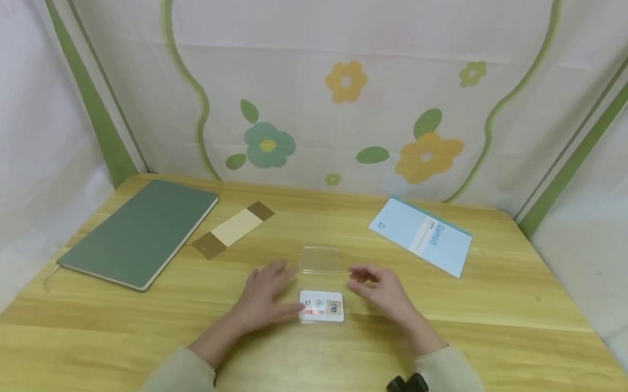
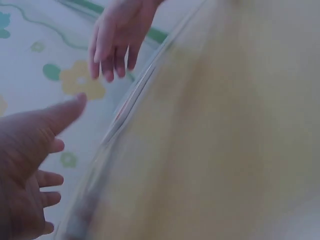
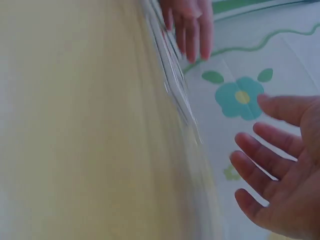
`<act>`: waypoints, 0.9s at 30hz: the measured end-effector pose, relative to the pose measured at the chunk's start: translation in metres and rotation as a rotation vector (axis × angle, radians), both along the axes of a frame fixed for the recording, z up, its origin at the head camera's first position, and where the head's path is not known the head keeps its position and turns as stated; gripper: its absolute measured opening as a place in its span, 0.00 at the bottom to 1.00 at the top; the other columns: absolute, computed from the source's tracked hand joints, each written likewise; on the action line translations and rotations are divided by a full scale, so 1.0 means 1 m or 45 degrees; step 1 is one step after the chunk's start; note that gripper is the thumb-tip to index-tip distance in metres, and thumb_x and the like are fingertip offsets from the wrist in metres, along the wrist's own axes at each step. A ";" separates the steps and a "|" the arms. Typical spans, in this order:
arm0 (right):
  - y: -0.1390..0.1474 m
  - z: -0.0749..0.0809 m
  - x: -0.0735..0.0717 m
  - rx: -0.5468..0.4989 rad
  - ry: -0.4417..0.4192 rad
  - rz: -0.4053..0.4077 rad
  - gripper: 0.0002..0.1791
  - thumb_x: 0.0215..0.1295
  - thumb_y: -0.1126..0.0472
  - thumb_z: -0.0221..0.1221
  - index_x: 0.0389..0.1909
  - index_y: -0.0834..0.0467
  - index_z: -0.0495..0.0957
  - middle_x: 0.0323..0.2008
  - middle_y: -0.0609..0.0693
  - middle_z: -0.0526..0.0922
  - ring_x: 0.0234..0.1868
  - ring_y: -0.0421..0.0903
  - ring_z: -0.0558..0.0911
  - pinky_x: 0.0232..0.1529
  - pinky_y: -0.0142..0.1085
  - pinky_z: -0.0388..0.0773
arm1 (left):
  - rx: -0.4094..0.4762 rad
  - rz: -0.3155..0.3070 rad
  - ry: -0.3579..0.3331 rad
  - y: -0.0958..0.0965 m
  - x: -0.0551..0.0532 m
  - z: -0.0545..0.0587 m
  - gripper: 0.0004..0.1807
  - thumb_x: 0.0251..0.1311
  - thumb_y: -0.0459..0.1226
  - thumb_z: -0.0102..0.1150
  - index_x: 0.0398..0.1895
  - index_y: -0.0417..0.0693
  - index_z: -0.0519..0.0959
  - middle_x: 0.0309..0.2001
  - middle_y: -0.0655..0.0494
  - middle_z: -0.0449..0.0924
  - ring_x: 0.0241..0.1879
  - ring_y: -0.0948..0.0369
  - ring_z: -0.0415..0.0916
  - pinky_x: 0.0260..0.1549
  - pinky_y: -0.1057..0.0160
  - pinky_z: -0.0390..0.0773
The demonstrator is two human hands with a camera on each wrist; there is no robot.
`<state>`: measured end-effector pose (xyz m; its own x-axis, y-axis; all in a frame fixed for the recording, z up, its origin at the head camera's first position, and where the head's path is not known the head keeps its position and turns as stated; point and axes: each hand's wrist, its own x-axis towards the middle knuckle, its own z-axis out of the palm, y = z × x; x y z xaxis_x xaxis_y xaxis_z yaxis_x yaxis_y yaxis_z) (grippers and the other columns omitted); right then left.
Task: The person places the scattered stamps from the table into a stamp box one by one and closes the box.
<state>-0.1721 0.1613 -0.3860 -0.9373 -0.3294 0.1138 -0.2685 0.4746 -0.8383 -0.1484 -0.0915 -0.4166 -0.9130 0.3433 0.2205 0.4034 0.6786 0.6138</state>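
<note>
The white, rounded rectangular pack lies between two empty, relaxed hands — left hand with thumb at its left edge, right hand apart — the clear rectangular plastic sheet on its far side, presumably leaving the pack accessible.

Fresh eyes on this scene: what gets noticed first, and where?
Probably the large dark-green hardcover notebook at the left of the light wooden table. Next, the small white rectangular card between the person's left hand and right hand, with a clear rectangular plastic piece just beyond it. The flower-printed white fabric backdrop behind the table stands out too.
</note>
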 end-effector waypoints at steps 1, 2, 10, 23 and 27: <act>0.003 0.003 -0.003 0.020 0.011 0.007 0.22 0.51 0.60 0.61 0.47 0.63 0.72 0.40 0.53 0.77 0.42 0.50 0.73 0.46 0.48 0.66 | 0.042 0.011 -0.019 -0.002 -0.005 0.003 0.38 0.44 0.56 0.58 0.58 0.47 0.64 0.61 0.43 0.54 0.61 0.49 0.47 0.53 0.41 0.39; 0.006 0.005 -0.007 0.040 0.023 0.018 0.25 0.51 0.58 0.61 0.50 0.63 0.70 0.45 0.54 0.75 0.46 0.52 0.71 0.48 0.52 0.63 | 0.076 0.029 -0.040 -0.005 -0.011 0.005 0.38 0.45 0.56 0.58 0.59 0.47 0.64 0.61 0.43 0.54 0.61 0.49 0.47 0.53 0.41 0.39; 0.007 0.001 -0.040 0.354 0.077 0.086 0.41 0.49 0.48 0.61 0.63 0.54 0.55 0.62 0.54 0.56 0.60 0.55 0.55 0.55 0.55 0.48 | 0.033 0.121 -0.154 -0.014 -0.054 0.011 0.45 0.41 0.60 0.57 0.63 0.52 0.56 0.64 0.46 0.47 0.63 0.49 0.40 0.53 0.41 0.33; -0.013 -0.028 -0.056 0.684 0.122 0.110 0.46 0.47 0.33 0.52 0.64 0.52 0.52 0.65 0.56 0.47 0.64 0.55 0.41 0.53 0.59 0.27 | -0.426 0.191 -0.102 0.011 -0.067 -0.005 0.47 0.36 0.71 0.46 0.61 0.61 0.60 0.65 0.44 0.43 0.63 0.48 0.36 0.49 0.36 0.29; -0.015 -0.030 -0.055 0.739 0.170 0.068 0.45 0.48 0.32 0.50 0.64 0.53 0.54 0.64 0.55 0.48 0.63 0.55 0.43 0.53 0.59 0.29 | -0.452 0.210 -0.081 0.013 -0.065 -0.005 0.43 0.39 0.69 0.46 0.60 0.62 0.62 0.65 0.44 0.44 0.63 0.48 0.36 0.49 0.37 0.29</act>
<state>-0.2271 0.1461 -0.4159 -0.9078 -0.4190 0.0170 -0.3897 0.8279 -0.4034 -0.2138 -0.0781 -0.4213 -0.9703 0.2353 0.0559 0.2397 0.9056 0.3498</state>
